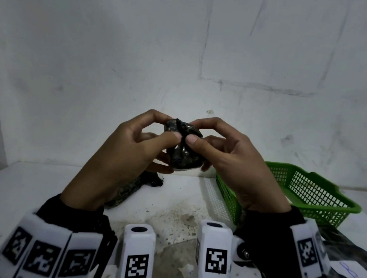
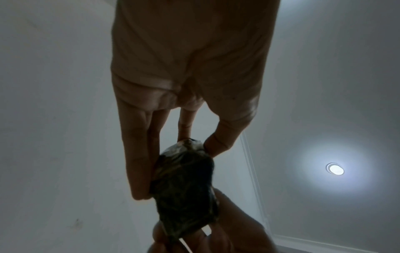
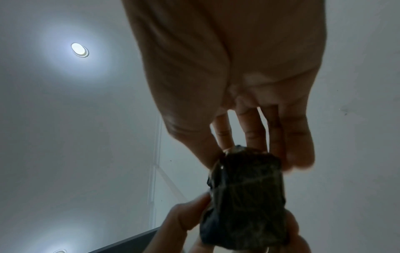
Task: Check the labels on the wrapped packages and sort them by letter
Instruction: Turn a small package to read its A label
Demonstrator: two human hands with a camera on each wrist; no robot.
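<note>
A dark wrapped package (image 1: 182,149) is held in the air above the white tabletop (image 1: 5,189), pinched by both the left hand (image 1: 127,153) and the right hand (image 1: 231,163). Only the head view shows the green basket (image 1: 320,197) at the tabletop's right edge and 1 more dark package (image 1: 133,187) lying below; the wrist views add a ceiling light (image 2: 335,169).

- A wrapped package (image 1: 182,147) is held above the table (image 1: 16,190), between the left hand (image 1: 127,156) on its left and the right hand (image 1: 238,166) on its right.
- A second package (image 1: 133,187) is laid on the table below and behind the left hand, partly hidden by it.
- A basket (image 1: 313,196) is set on the table to the right, behind the right hand.
- A slip of paper (image 1: 349,269) is placed near the right wrist, in front of the basket.
- The wall (image 1: 186,49) is seen behind the table.
</note>
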